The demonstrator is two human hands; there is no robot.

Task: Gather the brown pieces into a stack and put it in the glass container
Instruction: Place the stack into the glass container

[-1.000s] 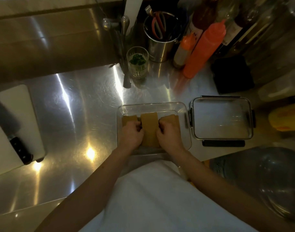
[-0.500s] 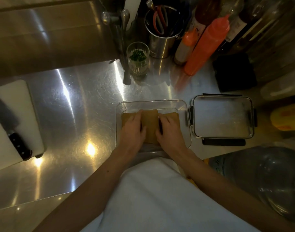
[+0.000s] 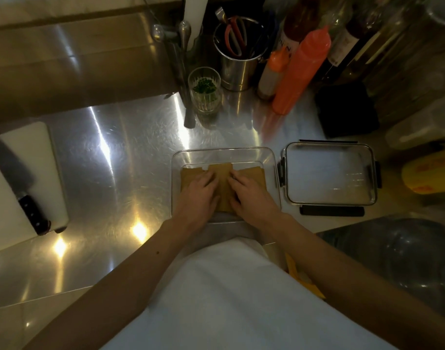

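Observation:
A clear rectangular glass container (image 3: 224, 154) stands on the steel counter just in front of me. Flat brown pieces (image 3: 222, 173) lie inside it, overlapping across its floor, with one long piece running down the middle. My left hand (image 3: 200, 195) rests palm down on the left pieces, fingers spread. On the right pieces lies my right hand (image 3: 250, 195), also flat with fingers apart. Both hands cover the near parts of the pieces. Neither hand grips anything.
The container's lid (image 3: 330, 173) lies to the right. A white cutting board (image 3: 19, 178) with a knife (image 3: 26, 198) is at the left. At the back stand a glass of herbs (image 3: 205, 93), a utensil pot (image 3: 237, 64), orange squeeze bottles (image 3: 299, 72) and dark bottles.
Both hands went from curled fists beside the middle piece to flat, spread palms lying on the brown pieces. The pieces stay inside the container.

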